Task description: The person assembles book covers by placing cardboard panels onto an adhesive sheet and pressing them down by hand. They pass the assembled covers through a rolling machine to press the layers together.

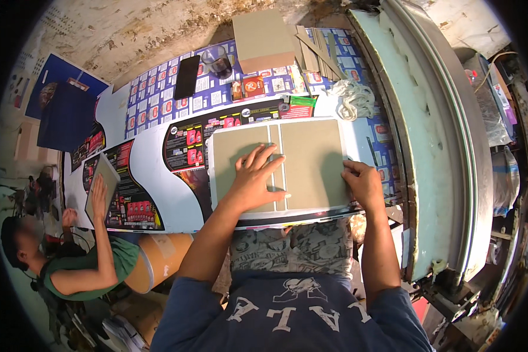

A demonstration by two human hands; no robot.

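Observation:
In front of me on the table lies a cover blank: a tan left board point(224, 155), a tan right board point(314, 158) and a narrow strip point(274, 134) between them. They rest on a white sheet point(342, 135) that shows at the margins and in the gaps. My left hand point(255, 179) is spread flat, pressing on the left board and across the strip, with its fingers apart. At the right edge my right hand point(362, 183) has its fingers curled, thumb and forefinger pinching the sheet's margin. Its other fingers are bent under the palm.
Behind lie a black phone point(186, 77), a dark glass point(216, 62), a block of boards point(264, 41), loose board strips point(320, 53) and a white cloth bundle point(353, 100). A pale green machine bed point(434, 146) borders the right. At left, a co-worker's hand point(98, 196) presses another board point(109, 170).

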